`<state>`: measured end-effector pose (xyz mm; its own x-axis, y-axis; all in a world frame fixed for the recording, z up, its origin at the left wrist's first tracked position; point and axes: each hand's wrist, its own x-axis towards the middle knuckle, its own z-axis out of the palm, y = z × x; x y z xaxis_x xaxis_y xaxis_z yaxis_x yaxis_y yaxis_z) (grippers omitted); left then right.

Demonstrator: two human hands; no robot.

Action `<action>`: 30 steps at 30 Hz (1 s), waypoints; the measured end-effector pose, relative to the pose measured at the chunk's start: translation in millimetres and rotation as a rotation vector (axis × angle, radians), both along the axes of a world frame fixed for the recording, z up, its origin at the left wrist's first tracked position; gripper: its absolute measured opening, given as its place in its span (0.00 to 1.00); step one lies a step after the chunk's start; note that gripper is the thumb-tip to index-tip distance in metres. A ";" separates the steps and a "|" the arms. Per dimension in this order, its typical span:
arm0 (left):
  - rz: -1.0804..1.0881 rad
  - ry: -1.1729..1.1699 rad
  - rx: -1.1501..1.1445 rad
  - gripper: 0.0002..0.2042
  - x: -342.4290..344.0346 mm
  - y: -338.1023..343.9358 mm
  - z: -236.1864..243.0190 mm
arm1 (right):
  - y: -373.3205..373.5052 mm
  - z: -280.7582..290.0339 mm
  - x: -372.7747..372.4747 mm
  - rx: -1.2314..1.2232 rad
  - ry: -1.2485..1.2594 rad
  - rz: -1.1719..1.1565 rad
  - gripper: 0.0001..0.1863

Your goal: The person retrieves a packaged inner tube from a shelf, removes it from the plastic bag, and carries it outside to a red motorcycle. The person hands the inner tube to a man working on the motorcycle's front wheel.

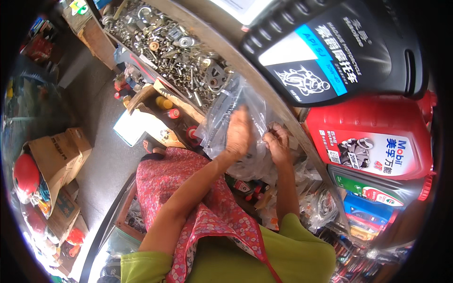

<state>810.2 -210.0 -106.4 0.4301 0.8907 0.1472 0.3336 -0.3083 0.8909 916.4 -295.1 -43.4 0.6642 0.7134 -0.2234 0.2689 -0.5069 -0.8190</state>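
In the head view, the clear plastic bag (212, 125) spreads over the near right corner of the hardware tray (219, 42), against its wooden rim. The right hand (277, 140) pinches the bag's right edge at the fingertips. The left hand (239, 132) lies against the film; its fingers blur into it, so I cannot tell whether they grip. That small pinch could slip or tear the film if pulled hard. The loose bolts (188, 78) beside it could snag or puncture it. Any contents might drop past the tray's near edge into the cardboard carton (165, 134) alongside.
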 end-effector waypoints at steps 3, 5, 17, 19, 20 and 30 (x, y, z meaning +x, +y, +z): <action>-0.249 0.315 0.270 0.25 -11.1 1.5 9.3 | 19.6 -2.7 -8.3 0.130 -0.467 0.128 0.04; -0.293 0.500 0.402 0.23 -26.3 18.3 15.5 | 46.3 32.1 -43.0 -0.141 -0.464 -0.008 0.05; 0.347 0.402 -0.119 0.14 -285.5 128.0 -127.8 | 46.5 -35.3 -75.3 0.048 -1.016 0.859 0.18; 0.486 0.800 -0.321 0.14 -394.6 129.6 -166.4 | 62.5 -32.7 -59.4 -0.042 -1.001 0.834 0.12; 0.709 0.846 -0.571 0.13 -430.4 132.2 -167.2 | 79.4 -18.6 -62.8 -0.216 -0.927 0.792 0.12; 0.586 1.310 -0.445 0.11 -709.7 -22.8 -282.3 | 312.0 34.9 -276.0 -0.190 -0.614 1.173 0.18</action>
<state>100.5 -232.9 -388.7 -0.3844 0.8455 -0.3706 0.9231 0.3561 -0.1452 640.4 16.9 -8.4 -0.2879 0.9189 -0.2699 0.9175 0.1839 -0.3526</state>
